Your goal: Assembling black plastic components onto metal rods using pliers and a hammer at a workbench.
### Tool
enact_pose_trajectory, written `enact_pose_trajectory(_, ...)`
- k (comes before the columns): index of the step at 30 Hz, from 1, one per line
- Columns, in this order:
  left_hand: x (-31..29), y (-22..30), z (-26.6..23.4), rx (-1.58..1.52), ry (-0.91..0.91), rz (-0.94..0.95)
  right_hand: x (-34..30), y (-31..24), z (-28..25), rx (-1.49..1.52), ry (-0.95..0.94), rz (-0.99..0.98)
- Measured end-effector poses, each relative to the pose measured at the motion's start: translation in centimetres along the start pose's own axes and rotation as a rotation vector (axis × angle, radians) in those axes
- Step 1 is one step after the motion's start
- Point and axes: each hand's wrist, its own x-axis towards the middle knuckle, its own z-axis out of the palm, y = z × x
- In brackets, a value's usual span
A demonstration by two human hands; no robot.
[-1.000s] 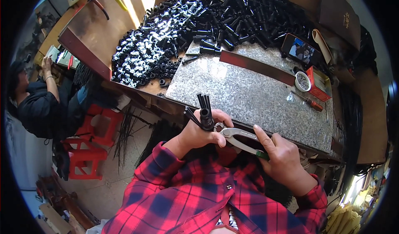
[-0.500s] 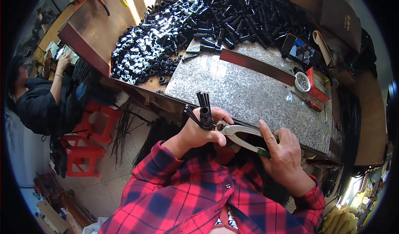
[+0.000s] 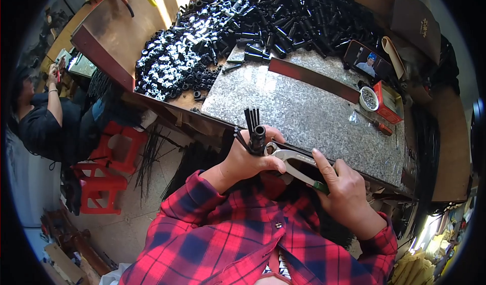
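My left hand (image 3: 238, 159) is closed around a black hollow tube-shaped part (image 3: 258, 139), its open end facing up. Several thin black rods (image 3: 251, 117) fan upward out of the same grip. Metal end-cutting pincers (image 3: 298, 161) with green grips lie across to my right hand (image 3: 347, 190), which is wrapped around the handles with its index finger stretched along the upper one. The pincers' jaws sit right against the tube and my left thumb. What lies between the jaws is too hidden to make out.
A stone slab (image 3: 298, 103) covers the bench, bearing a dark red strip (image 3: 311, 80), a phone (image 3: 368, 61), a white cup (image 3: 368, 98), a red box (image 3: 387, 103) and a screwdriver (image 3: 380, 127). Black tubular parts (image 3: 304, 16) are heaped behind. A co-worker (image 3: 48, 108) sits left near red stools (image 3: 101, 191).
Both hands remain gripping. My left hand, with the tube and rods, has shifted slightly right and up. The pincers' handles look nearer each other. The co-worker's hands have moved.
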Motion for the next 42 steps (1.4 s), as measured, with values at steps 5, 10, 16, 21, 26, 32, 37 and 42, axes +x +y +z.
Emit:
enact_pose_trajectory(5, 0.2, 0.6, -0.3, -0.109, -0.057, -0.072, 0.7, 0.3, -0.4, -0.059, 0.094, -0.071)
enact_pose_trajectory(10, 0.2, 0.0, -0.9, -0.224, -0.197, -0.108, 0.0, 0.7, -1.4, -0.120, 0.156, -0.157)
enact_pose_trajectory(16, 0.5, 0.1, -0.1, 0.042, -0.154, -0.005, -1.0, 0.2, -1.4, -0.289, 0.083, -0.149)
enact_pose_trajectory(21, 1.2, 0.7, -0.2, 0.099, -0.206, -0.054, -1.0, 0.0, -1.0, -0.070, 0.012, -0.040)
enact_pose_trajectory(26, 1.0, -0.5, -0.3, -0.041, 0.056, -0.007, 0.9, 4.3, 0.5, 0.559, -0.091, -0.021)
enact_pose_trajectory(32, 2.2, 4.5, -3.7, -0.326, 0.280, 0.075, 1.3, 8.2, 2.2, -0.062, 0.137, 0.184)
enact_pose_trajectory(37, 1.9, 10.1, -8.2, -0.518, 0.126, 0.213, 0.9, 3.6, 4.2, 0.184, 0.275, -0.179)
enact_pose_trajectory(42, 2.2, 12.0, -9.9, -0.933, 0.023, 0.267, -1.9, -2.8, 8.4, 1.146, -0.389, -0.085)
